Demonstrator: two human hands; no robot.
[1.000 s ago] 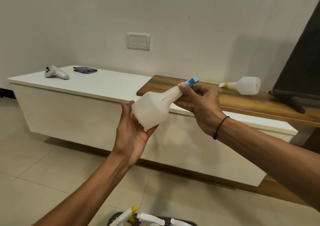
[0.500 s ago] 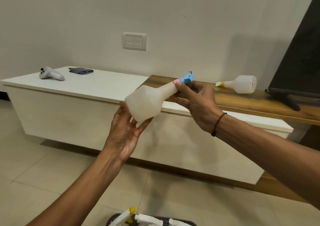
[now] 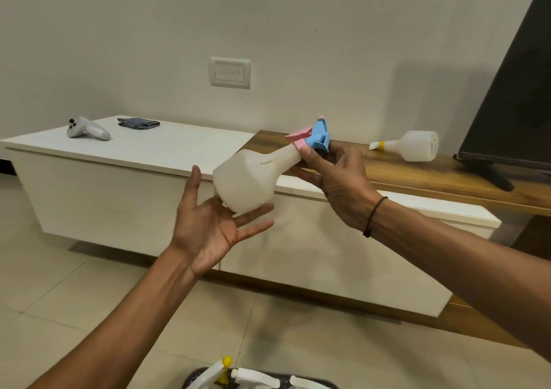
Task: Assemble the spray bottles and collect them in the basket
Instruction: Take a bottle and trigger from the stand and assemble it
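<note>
Right hand (image 3: 337, 180) grasps the translucent white plastic spray bottle (image 3: 247, 180) at its neck (blue-and-pink trigger head (image 3: 317, 135) fitted); left hand's (image 3: 214, 224) grip released, palm under the base.

The basket (image 3: 262, 384) — and the bottles inside — cut off by the bottom edge.

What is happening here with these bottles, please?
A person is assembling a spray bottle. The right hand grips its neck just below the blue and pink spray head, while the left hand lies open under the base, fingers spread. A basket on the floor below already holds some bottles. One more bottle lies on its side on the wooden shelf.
</note>
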